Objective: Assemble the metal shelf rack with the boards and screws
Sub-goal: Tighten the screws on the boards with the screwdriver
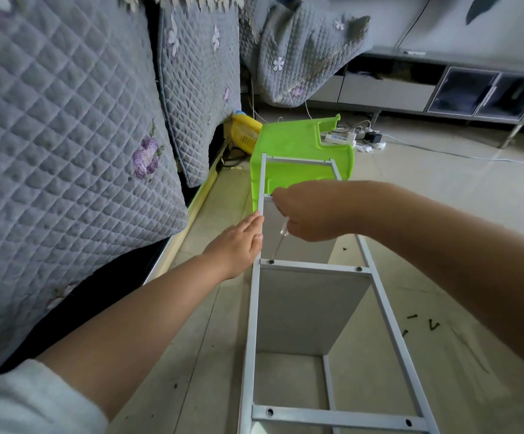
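I see metal rack frame (256, 296) lying on floor (473, 214), far end by green stool (288, 142). Left hand (238, 242) flat against left rail; right hand (307, 211) gripping clear-handled screwdriver (281, 234), tip at crossbar screw (271, 261).

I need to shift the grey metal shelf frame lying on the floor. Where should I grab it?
Grip the grey metal shelf frame by its long right rail, from the open floor side. That rail is bare and thin enough to wrap, while the left hand already rests on the left one.
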{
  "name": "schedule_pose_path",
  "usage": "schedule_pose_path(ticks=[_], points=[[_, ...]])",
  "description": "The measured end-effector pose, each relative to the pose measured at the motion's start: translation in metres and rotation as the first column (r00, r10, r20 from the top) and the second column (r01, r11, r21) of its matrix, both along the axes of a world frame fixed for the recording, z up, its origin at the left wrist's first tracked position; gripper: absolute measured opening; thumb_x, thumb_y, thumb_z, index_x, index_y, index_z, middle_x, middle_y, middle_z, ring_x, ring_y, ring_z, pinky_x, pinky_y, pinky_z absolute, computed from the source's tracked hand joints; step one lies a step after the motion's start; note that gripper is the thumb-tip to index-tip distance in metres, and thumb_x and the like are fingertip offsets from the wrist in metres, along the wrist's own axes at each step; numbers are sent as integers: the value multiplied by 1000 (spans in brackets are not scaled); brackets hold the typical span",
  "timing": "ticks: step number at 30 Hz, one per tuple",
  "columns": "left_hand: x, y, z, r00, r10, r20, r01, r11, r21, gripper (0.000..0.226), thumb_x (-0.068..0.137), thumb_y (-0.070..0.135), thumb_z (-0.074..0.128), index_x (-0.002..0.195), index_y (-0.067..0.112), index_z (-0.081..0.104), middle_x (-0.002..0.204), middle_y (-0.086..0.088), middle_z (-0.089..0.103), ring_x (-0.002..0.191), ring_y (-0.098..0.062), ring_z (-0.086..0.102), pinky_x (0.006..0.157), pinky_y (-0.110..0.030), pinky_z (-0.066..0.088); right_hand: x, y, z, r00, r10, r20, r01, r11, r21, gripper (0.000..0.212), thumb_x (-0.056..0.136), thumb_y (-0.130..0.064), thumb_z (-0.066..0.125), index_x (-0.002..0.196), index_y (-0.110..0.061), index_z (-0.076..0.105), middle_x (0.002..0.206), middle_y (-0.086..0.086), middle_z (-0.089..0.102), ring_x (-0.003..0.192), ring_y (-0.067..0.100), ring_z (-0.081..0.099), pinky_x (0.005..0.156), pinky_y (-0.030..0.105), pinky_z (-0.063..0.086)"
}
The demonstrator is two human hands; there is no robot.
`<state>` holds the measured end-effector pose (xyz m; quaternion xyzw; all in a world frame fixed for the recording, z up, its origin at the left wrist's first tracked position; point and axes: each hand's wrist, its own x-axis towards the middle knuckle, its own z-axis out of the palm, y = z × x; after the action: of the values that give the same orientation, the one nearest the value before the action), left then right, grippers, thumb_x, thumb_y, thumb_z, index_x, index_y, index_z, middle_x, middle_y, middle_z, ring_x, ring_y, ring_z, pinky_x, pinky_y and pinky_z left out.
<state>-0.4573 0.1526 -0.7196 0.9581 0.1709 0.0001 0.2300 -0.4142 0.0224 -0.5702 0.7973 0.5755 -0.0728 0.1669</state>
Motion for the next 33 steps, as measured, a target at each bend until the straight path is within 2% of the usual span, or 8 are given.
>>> schedule_pose_path(ticks=[5, 10, 13, 16, 18, 21, 30, 33], points=[[0, -2, 0, 1000, 25, 13, -25, 999, -20, 44, 101, 21, 21, 142, 7, 27, 151, -8, 24, 129, -27, 35, 106, -35, 29, -5, 7, -3, 981, 123, 148, -121, 992, -23, 17, 95, -11, 40, 98, -6, 56, 78, 6, 53, 59, 16, 38, 46, 17, 25], [1, -2, 0, 999, 27, 27, -26, 999, -38, 44, 100, 20, 21, 143, 10, 26, 152, -5, 22, 128, -28, 35, 105, -36, 30, -12, 15, -5, 994, -46, 99, 46, 999, 7, 37, 95, -11, 36, 58, -10, 33, 61, -1, 34, 54, 14, 35, 46, 19, 26], [2, -1, 1, 1000, 19, 8, -19, 1000, -11, 46, 101, 22, 19, 146, 12, 21, 155, -3, 16, 134, -26, 30, 109, -35, 26, -10, 16, -6, 990, -128, 53, 128, 992, 11, 29, 97, -11, 32, 88, 1, 57, 85, 8, 51, 85, 21, 56, 65, 23, 39], [4, 2, 1, 1000, 2, 2, -2, 1000, 10, 49, 101, 23, 18, 148, 14, 10, 157, 1, 3, 141, -22, 19, 115, -36, 18, -8, 5, 1, 986, -167, 1, 167, 986, 1, 35, 101, -16, 28, 119, 2, 51, 120, 14, 55, 102, 25, 52, 74, 23, 37], [5, 4, -2, 1000, -6, -4, 6, 1000, 2, 49, 101, 24, 17, 149, 14, 8, 157, 2, 1, 142, -21, 18, 115, -37, 18, -6, -2, 3, 992, -129, 13, 130, 987, -94, 33, 100, -16, 28, 121, 3, 46, 112, 13, 55, 89, 23, 50, 64, 26, 33], [5, 5, -5, 1000, -12, 8, 12, 1000, 1, 50, 101, 23, 17, 149, 13, 7, 157, 1, 1, 142, -21, 17, 115, -37, 18, -6, -5, 4, 995, -71, 77, 77, 993, -86, 15, 97, -12, 36, 97, -1, 46, 77, 2, 43, 66, 16, 40, 50, 19, 29], [1, -1, -5, 1000, -5, 28, 6, 999, -31, 49, 101, 22, 18, 149, 13, 7, 157, 2, 1, 142, -19, 17, 116, -35, 18, -3, 1, -3, 993, -11, 119, 14, 999, -29, 28, 98, -15, 35, 105, 1, 56, 70, 4, 44, 74, 24, 45, 66, 24, 33], [0, 0, -5, 1000, -3, 26, 4, 1000, -27, 49, 102, 22, 18, 148, 13, 8, 157, 2, 1, 142, -20, 18, 115, -35, 18, -5, -4, -1, 992, -107, 65, 113, 989, -96, 30, 98, -7, 33, 114, 5, 55, 65, 3, 37, 51, 14, 34, 38, 12, 35]])
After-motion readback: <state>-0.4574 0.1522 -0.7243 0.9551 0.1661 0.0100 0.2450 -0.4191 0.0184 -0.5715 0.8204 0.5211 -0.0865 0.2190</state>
